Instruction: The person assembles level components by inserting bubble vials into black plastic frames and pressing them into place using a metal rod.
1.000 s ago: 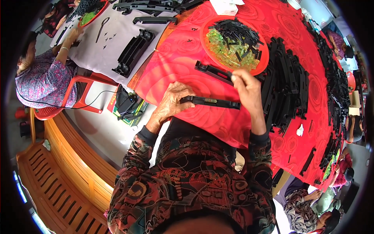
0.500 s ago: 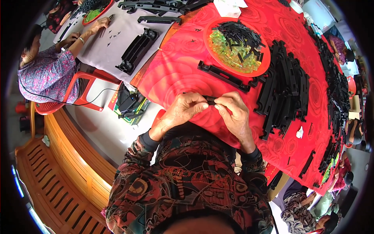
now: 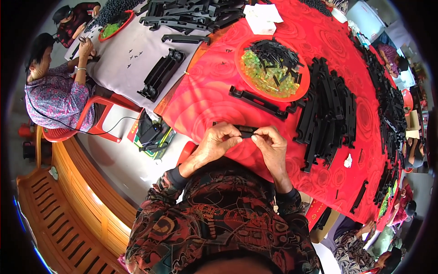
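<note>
Between my two hands I hold a slim black plastic part (image 3: 245,129) over the near edge of the red tablecloth. My left hand (image 3: 220,140) pinches its left end with thumb and fingers. On the other end, the thumb and fingers of my right hand (image 3: 270,140) are closed. Fingers cover both ends of the part, and its finer details are too small to make out. Just beyond it lies a long black plastic strip (image 3: 258,102). Farther off, a red bowl (image 3: 306,82) holds thin black pieces (image 3: 276,51) and clear yellow-green pieces (image 3: 261,75).
A pile of long black strips (image 3: 326,114) lies right of my hands, with more black parts (image 3: 383,100) along the table's right edge. A white box (image 3: 262,20) stands behind the bowl. At left, a co-worker (image 3: 59,93) sits by a grey-covered table (image 3: 123,75). A wooden bench (image 3: 77,182) stands lower left.
The black part in my hands now shows more of its length between my fingers, and sits slightly lower in view. The co-worker at left has drawn a raised hand back from the grey table.
</note>
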`<state>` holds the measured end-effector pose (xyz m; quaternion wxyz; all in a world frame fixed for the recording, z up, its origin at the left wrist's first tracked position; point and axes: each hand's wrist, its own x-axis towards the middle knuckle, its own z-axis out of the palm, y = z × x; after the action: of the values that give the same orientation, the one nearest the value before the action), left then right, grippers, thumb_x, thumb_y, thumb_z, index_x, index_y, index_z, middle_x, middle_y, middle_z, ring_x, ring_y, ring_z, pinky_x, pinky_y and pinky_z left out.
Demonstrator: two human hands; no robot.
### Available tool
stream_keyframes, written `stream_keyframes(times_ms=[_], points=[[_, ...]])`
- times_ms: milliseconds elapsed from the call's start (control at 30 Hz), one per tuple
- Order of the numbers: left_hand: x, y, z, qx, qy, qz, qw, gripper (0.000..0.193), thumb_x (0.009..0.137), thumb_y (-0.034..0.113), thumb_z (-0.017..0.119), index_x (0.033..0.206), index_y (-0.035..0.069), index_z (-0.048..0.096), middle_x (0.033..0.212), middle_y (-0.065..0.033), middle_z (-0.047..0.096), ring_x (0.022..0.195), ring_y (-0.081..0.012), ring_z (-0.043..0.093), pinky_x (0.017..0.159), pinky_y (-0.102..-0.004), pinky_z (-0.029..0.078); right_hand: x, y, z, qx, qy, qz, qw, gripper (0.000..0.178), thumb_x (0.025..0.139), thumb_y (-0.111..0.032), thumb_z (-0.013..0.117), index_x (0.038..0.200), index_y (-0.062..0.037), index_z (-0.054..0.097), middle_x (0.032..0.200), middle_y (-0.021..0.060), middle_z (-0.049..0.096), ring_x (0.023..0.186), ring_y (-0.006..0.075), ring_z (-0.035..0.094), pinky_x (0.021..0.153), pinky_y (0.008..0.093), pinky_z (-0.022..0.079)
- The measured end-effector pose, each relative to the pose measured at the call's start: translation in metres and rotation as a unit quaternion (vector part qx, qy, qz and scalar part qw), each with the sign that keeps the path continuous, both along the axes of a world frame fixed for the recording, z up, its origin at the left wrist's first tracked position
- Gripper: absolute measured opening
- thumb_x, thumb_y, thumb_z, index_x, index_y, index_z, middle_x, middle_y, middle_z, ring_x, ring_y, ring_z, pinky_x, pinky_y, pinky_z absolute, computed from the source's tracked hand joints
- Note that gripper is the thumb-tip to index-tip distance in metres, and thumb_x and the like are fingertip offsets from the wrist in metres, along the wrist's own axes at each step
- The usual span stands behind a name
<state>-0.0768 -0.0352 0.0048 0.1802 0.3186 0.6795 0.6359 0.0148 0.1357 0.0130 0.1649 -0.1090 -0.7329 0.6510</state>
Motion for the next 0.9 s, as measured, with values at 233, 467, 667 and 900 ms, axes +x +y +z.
stream_keyframes(times_ms=[233, 467, 667, 900], points=[[-0.008, -0.003, 0.017, -0.091, 0.260, 0.052, 0.960, 0.027, 0.079, 0.020, 0.071, 0.096, 0.000, 0.062, 0.088, -0.0105, 0.062, 0.082, -0.0273, 0.058, 0.078, -0.0364, 0.045, 0.001, 0.004, 0.007, 0.111, 0.034, -0.073, 0.991, 0.011, 0.073, -0.001, 0.073, 0.081, -0.0028, 0.066, 0.090, 0.0039, 0.056, 0.082, 0.0129, 0.054, 0.072, 0.0258, 0.044], [-0.028, -0.019, -0.009, -0.246, 0.377, 0.072, 0.890, 0.045, 0.077, 0.028, 0.070, 0.109, -0.001, 0.058, 0.108, -0.0164, 0.056, 0.099, -0.0342, 0.051, 0.088, -0.0427, 0.042, 0.005, 0.017, -0.003, 0.174, 0.010, -0.144, 0.974, 0.009, 0.073, -0.004, 0.073, 0.079, -0.0032, 0.067, 0.108, 0.0064, 0.059, 0.104, 0.0195, 0.052, 0.091, 0.0323, 0.040], [-0.026, -0.016, -0.031, -0.257, 0.365, 0.052, 0.893, 0.037, 0.072, 0.016, 0.072, 0.103, 0.000, 0.060, 0.106, -0.0142, 0.057, 0.098, -0.0332, 0.052, 0.088, -0.0415, 0.042, -0.002, 0.015, -0.017, 0.221, 0.000, -0.143, 0.965, 0.010, 0.070, -0.003, 0.074, 0.077, -0.0044, 0.066, 0.109, 0.0056, 0.060, 0.106, 0.0224, 0.050, 0.093, 0.0352, 0.040], [-0.025, -0.019, -0.030, -0.231, 0.348, 0.046, 0.907, 0.034, 0.072, 0.013, 0.072, 0.100, 0.000, 0.059, 0.103, -0.0145, 0.056, 0.096, -0.0334, 0.052, 0.086, -0.0411, 0.043, -0.010, 0.000, -0.029, 0.270, -0.001, -0.136, 0.953, 0.011, 0.068, -0.007, 0.074, 0.073, -0.0073, 0.064, 0.110, 0.0039, 0.061, 0.122, 0.0293, 0.044, 0.101, 0.0437, 0.029]])
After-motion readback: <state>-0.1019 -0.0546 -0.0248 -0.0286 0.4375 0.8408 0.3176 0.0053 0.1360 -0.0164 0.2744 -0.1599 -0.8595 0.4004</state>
